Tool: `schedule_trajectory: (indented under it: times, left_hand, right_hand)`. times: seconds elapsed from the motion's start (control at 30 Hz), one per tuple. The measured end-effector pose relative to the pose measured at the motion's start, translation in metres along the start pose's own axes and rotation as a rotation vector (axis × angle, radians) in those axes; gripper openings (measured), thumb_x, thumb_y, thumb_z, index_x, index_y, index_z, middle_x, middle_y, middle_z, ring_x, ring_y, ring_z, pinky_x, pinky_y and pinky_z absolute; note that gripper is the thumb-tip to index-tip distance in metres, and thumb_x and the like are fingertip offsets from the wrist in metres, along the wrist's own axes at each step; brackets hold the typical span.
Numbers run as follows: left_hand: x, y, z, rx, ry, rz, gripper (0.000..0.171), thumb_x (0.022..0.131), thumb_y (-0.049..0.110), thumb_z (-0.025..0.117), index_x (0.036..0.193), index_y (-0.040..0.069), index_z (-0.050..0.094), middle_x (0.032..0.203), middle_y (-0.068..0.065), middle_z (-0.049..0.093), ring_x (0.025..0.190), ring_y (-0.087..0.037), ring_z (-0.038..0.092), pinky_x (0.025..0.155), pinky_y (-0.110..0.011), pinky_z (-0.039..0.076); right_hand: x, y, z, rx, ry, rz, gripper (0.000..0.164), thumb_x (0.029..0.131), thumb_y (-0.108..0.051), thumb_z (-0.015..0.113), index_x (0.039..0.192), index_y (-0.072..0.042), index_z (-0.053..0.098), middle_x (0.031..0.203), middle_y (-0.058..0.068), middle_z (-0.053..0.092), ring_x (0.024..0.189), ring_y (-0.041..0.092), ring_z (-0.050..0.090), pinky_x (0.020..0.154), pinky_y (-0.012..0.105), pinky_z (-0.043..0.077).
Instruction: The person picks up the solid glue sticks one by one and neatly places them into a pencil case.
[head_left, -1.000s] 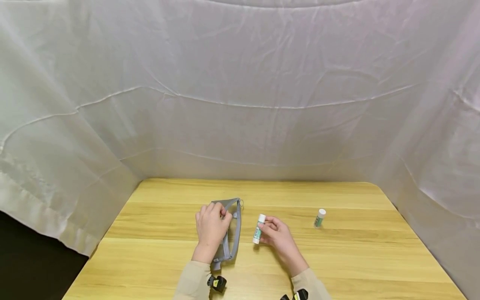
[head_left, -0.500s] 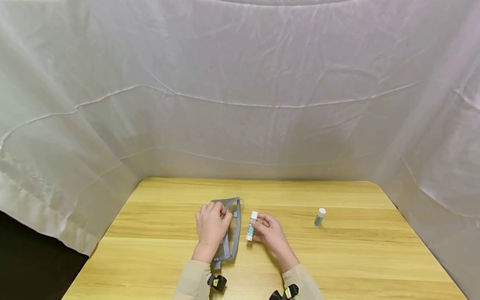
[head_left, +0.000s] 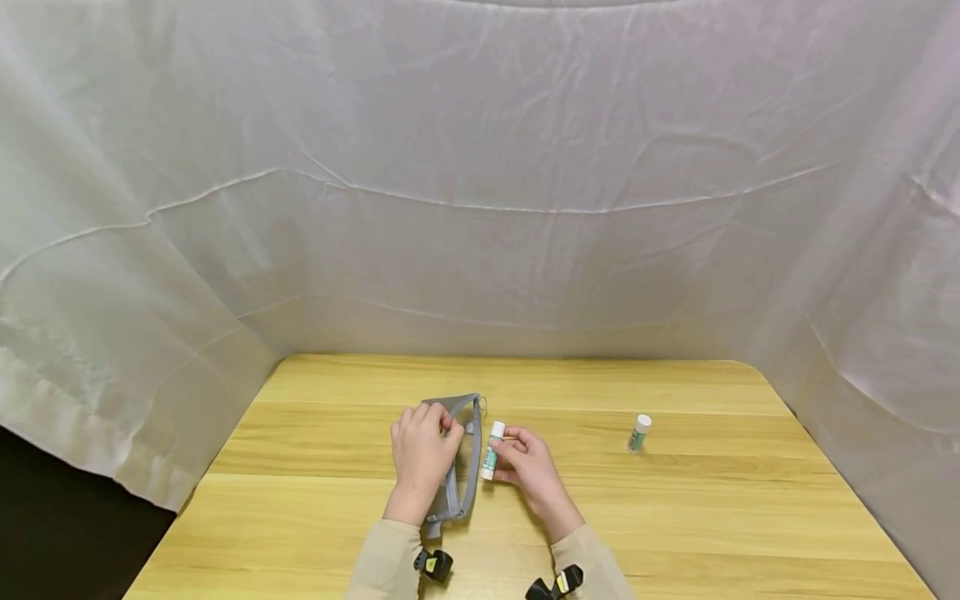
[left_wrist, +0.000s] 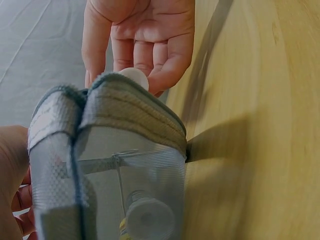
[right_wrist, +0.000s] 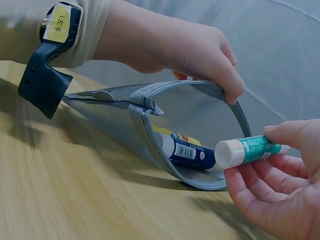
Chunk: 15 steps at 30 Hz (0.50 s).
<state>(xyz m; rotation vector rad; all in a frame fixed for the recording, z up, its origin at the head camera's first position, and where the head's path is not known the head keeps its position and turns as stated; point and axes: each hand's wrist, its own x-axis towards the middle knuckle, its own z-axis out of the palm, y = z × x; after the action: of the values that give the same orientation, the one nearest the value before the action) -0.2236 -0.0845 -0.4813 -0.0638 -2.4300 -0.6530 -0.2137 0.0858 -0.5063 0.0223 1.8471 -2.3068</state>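
My left hand (head_left: 422, 446) pinches the upper rim of a grey mesh zip pouch (right_wrist: 112, 125), holding its mouth spread toward the right. Between thumb and fingers of my right hand (head_left: 534, 477) is a white glue stick with a green label (right_wrist: 260, 149). Its white end is right at the pouch's mouth in the right wrist view. Inside the pouch lies a dark blue glue stick (right_wrist: 192, 154), with a yellow-labelled thing (right_wrist: 172, 133) behind it. Through the mesh in the left wrist view, a round white end (left_wrist: 150, 219) shows.
A second green-labelled glue stick (head_left: 639, 433) stands upright on the wooden table (head_left: 720, 500), right of my right hand. Pale cloth (head_left: 525, 250) hangs behind the table and along both sides.
My right hand has moved left with the glue stick, bringing it close to the pouch's mouth. The left hand and the pouch have stayed in place.
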Motion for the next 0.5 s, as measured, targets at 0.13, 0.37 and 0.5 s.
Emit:
schedule_trajectory:
  times: [0.13,0.37,0.5]
  left_hand:
    - [-0.0004,-0.0017,-0.0011,0.001,0.005,-0.001,0.017,0.074,0.02,0.07,0.069,0.018,0.054,0.069,0.003,0.054,0.072,-0.02,0.047,0.07,-0.033,0.031]
    - [-0.0011,-0.0027,-0.0042,-0.006,0.005,-0.007,0.018,0.075,0.021,0.071,0.07,0.018,0.054,0.07,0.003,0.055,0.072,-0.02,0.046,0.07,-0.034,0.03]
    - [-0.0011,-0.0024,-0.0059,-0.018,0.001,-0.018,0.018,0.075,0.021,0.071,0.069,0.018,0.054,0.069,0.003,0.055,0.072,-0.02,0.046,0.07,-0.034,0.03]
  right_hand:
    - [0.001,0.0021,0.0022,-0.004,-0.007,-0.002,0.045,0.091,-0.011,0.063,0.127,0.009,0.047,0.088,0.001,0.063,0.076,0.013,0.061,0.069,0.032,0.056]
    - [0.0016,0.0041,0.0011,-0.014,-0.006,0.01,0.041,0.092,-0.01,0.061,0.126,0.009,0.048,0.086,-0.001,0.064,0.074,0.012,0.061,0.068,0.031,0.056]
    - [0.0021,0.0057,-0.0003,-0.011,-0.016,0.015,0.041,0.091,-0.011,0.061,0.125,0.01,0.048,0.086,-0.001,0.066,0.074,0.012,0.062,0.068,0.031,0.056]
